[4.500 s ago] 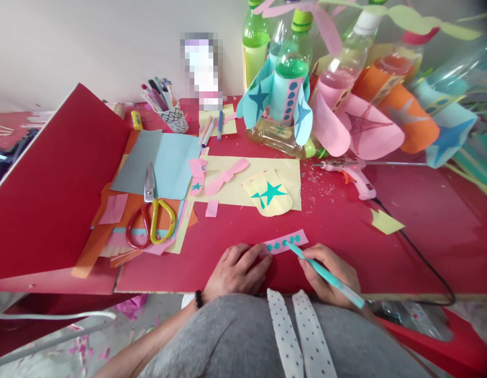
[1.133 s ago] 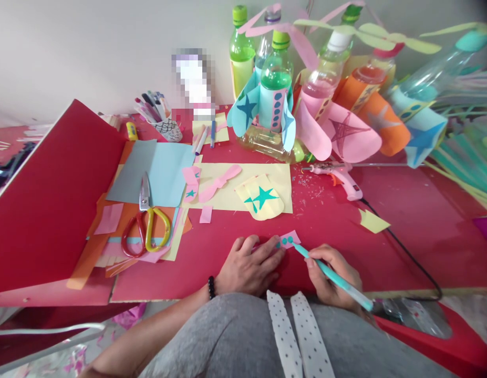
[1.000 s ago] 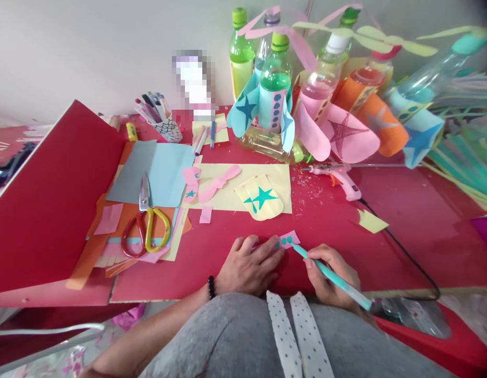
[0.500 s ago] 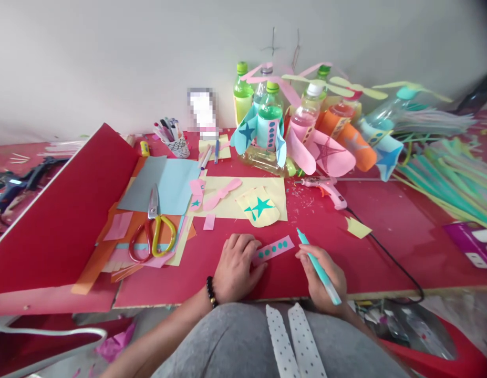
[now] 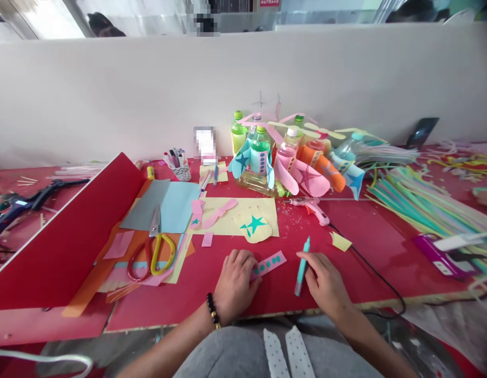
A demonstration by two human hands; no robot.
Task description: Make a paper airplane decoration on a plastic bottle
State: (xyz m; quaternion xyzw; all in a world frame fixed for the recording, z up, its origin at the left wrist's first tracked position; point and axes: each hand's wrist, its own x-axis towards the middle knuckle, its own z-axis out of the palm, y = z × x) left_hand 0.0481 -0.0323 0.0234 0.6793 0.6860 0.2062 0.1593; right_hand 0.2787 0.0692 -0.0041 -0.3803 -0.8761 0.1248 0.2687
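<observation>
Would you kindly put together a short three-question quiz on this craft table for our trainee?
1. True or false: the left hand rests on the pink strip.
2. What does the right hand hold? A) scissors B) teal marker C) glue gun
3. What colour are the dots on the strip?

Key
1. True.
2. B, the teal marker; the scissors and glue gun lie on the red table.
3. Teal.
</observation>
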